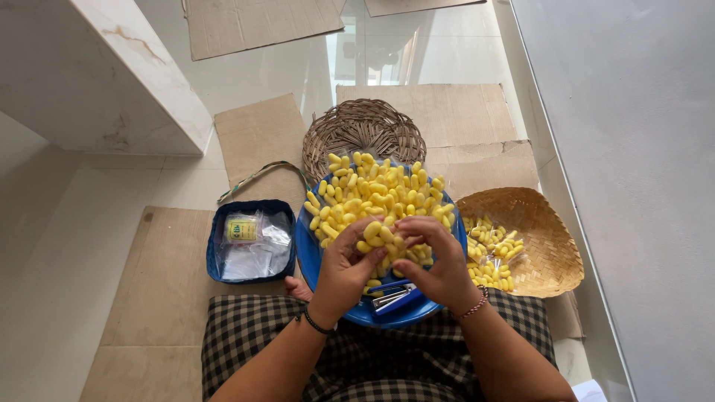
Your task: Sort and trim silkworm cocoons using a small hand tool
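A round blue tray (307,257) rests on my lap, heaped with small yellow oblong snacks (380,190). My left hand (344,269) and my right hand (438,262) meet over the near side of the heap, fingers curled around a handful of the yellow pieces (381,240). A blue stapler (395,298) lies on the tray just under my hands. A woven bamboo basket (547,249) on the right holds small clear bags filled with yellow snacks (493,257).
A blue square tub (220,246) on the left holds clear plastic bags and a small yellow packet. A round wicker mat (363,126) lies behind the tray. Cardboard sheets (160,290) cover the white tiled floor. A marble slab (97,74) stands far left, a grey wall (633,149) right.
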